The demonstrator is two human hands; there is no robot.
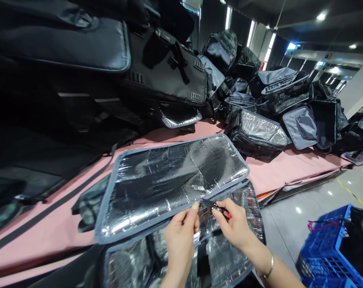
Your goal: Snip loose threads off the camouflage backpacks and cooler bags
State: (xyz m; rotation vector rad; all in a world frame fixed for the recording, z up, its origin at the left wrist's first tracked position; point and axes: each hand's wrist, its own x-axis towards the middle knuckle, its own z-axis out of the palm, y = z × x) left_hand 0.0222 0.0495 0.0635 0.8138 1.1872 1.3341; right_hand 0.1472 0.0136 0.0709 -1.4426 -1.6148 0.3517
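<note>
A cooler bag with a silver foil lining lies before me, its flat lid raised and edged in grey-blue binding. My left hand is closed, thumb and finger pinching the lid's near edge around its middle. In my right hand is a pair of small black thread snips with a red part near the grip. The blades point left at the binding, close to my left fingertips. Whether a thread lies between the blades is too small to tell.
Large black bags are stacked at the left and back. More foil-lined bags pile up at the right on the pink-covered table. A blue plastic crate stands on the floor at the lower right.
</note>
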